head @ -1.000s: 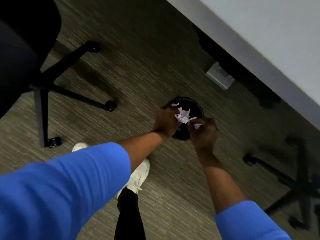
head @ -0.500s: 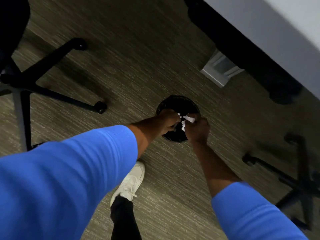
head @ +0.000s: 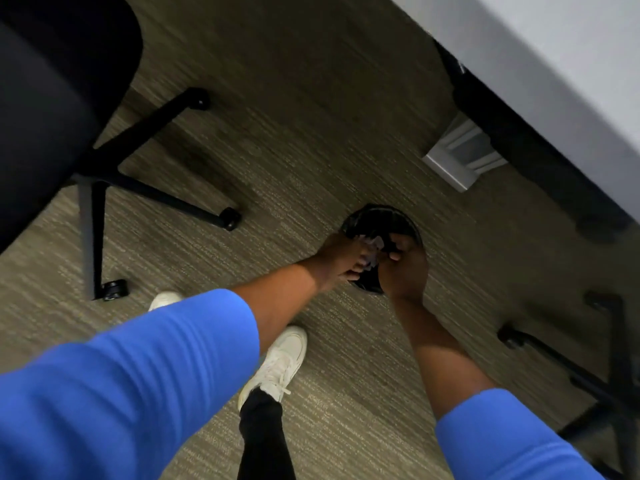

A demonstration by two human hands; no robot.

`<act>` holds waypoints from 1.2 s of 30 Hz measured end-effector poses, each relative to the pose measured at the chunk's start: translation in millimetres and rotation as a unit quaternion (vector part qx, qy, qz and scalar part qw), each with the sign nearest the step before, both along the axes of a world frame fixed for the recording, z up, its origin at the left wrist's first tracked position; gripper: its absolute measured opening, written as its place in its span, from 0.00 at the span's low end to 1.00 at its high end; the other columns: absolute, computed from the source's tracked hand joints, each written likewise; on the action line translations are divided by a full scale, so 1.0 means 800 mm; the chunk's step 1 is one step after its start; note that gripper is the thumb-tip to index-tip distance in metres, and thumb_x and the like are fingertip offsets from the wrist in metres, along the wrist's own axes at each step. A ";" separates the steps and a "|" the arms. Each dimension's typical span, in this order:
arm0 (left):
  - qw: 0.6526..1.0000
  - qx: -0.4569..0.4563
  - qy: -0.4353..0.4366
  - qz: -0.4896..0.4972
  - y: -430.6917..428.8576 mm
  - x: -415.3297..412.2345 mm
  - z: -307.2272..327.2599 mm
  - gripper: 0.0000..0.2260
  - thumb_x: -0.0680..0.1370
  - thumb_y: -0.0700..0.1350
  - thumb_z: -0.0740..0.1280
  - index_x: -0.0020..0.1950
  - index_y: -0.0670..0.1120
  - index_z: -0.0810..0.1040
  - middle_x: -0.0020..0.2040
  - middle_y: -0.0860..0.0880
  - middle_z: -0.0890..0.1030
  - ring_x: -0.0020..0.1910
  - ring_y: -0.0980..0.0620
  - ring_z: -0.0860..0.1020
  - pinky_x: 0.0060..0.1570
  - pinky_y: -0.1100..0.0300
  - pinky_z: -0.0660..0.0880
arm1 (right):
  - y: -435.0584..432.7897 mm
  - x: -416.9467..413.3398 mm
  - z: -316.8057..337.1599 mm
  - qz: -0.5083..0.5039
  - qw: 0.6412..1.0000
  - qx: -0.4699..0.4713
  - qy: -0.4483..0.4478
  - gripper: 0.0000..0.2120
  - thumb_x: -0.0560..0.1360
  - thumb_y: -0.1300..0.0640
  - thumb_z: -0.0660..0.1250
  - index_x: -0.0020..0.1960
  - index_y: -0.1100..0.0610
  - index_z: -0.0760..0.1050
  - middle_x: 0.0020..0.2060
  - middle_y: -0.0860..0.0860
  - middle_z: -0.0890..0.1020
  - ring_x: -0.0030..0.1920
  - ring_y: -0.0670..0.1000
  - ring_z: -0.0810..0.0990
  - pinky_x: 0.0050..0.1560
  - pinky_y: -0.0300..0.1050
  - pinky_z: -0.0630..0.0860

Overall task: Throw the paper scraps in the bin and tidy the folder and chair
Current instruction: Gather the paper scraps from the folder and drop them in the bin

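Observation:
A small round black bin lined with a dark bag stands on the carpet below the desk edge. Both my hands hover over its near rim. My left hand and my right hand press together around a few white paper scraps, which show between the fingers just above the bin's mouth. A black office chair with a star base and castors stands at the left, turned away from the desk. No folder is in view.
A white desk top runs across the upper right, with a grey floor box under it. A second chair base sits at the right. My white shoes stand on the carpet below my arms.
My hands have closed in on each other and dropped lower over the bin. Fewer scraps show between them than a second ago. The view has swung back left, showing more of the chair.

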State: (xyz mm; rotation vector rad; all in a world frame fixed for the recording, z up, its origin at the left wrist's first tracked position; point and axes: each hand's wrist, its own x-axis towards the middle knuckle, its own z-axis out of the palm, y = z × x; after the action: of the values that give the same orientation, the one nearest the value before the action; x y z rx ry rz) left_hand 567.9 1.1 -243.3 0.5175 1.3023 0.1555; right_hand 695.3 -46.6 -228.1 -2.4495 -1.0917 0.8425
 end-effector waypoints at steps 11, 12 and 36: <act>0.903 0.227 0.311 -0.192 0.018 -0.163 0.111 0.14 0.79 0.55 0.72 0.56 0.46 0.85 0.52 0.45 0.86 0.56 0.42 0.86 0.50 0.56 0.81 | 0.068 -0.147 0.088 0.050 0.996 0.067 0.026 0.17 0.76 0.63 0.72 0.65 0.57 0.81 0.56 0.57 0.86 0.56 0.59 0.85 0.61 0.51 0.78; 0.898 0.230 0.329 -0.180 0.017 -0.183 0.123 0.13 0.79 0.55 0.72 0.55 0.46 0.85 0.52 0.46 0.86 0.55 0.42 0.86 0.52 0.54 0.82 | 0.078 -0.166 0.099 0.056 0.996 0.062 0.030 0.18 0.76 0.61 0.73 0.66 0.56 0.80 0.57 0.56 0.86 0.57 0.58 0.84 0.62 0.50 0.78; 0.704 0.208 0.676 0.058 0.131 -0.679 0.255 0.51 0.77 0.68 0.69 0.86 0.41 0.48 0.85 0.32 0.42 0.84 0.31 0.53 0.77 0.41 0.64 | 0.297 -0.626 0.263 0.545 0.834 0.056 -0.067 0.50 0.73 0.38 0.77 0.83 0.36 0.47 0.83 0.56 0.54 0.80 0.62 0.64 0.65 0.66 0.78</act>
State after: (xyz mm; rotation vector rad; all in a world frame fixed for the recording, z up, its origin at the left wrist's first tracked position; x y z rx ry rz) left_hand 24.6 105.8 -39.0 1.0174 2.8011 0.1753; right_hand 194.6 191.0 -17.6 -1.6318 -2.5641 0.8085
